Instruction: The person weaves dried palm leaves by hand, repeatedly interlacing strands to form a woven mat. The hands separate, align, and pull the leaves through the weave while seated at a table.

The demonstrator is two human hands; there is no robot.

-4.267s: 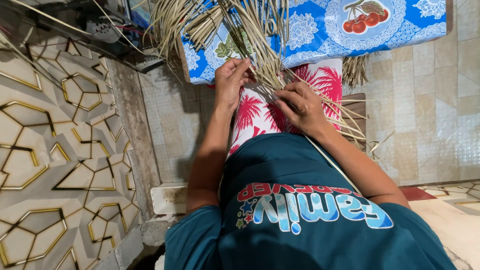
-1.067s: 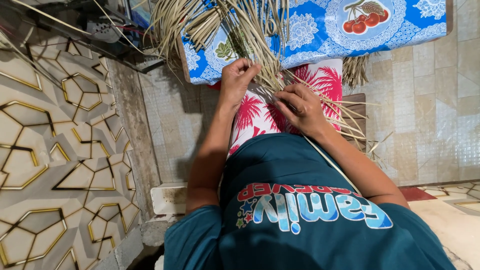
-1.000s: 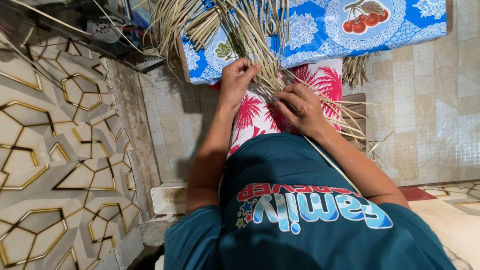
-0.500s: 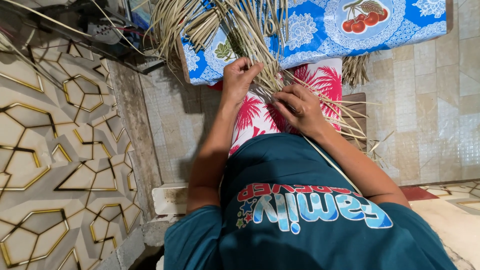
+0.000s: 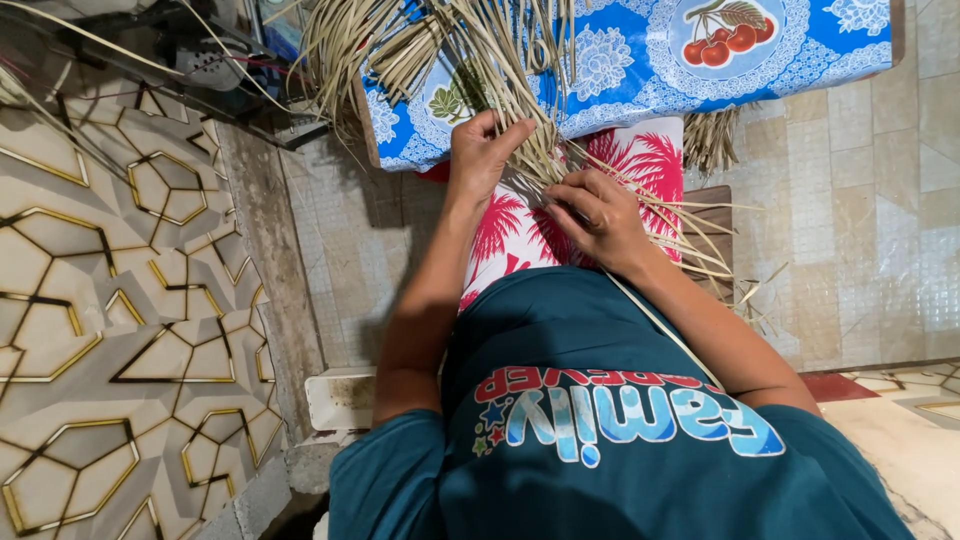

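A loose mass of pale dried straw strips [image 5: 470, 50] spreads over a table covered by a blue cloth with white flowers and cherries [image 5: 640, 60]. The strips run down over the table edge onto my lap, which is covered by pink and white patterned fabric [image 5: 505, 235]. My left hand [image 5: 482, 152] pinches some strips at the table's edge. Just to its right, my right hand [image 5: 597, 215] grips other strips over my lap. Their ends fan out to the right [image 5: 700, 245].
A wall with gold-lined geometric panels [image 5: 110, 300] stands close on the left. Beige tiled floor [image 5: 860, 210] lies to the right and under the table. A white block [image 5: 340, 395] rests on the floor by my left elbow.
My left hand has shifted slightly up toward the table edge with its strips. My right hand stays in nearly the same place.
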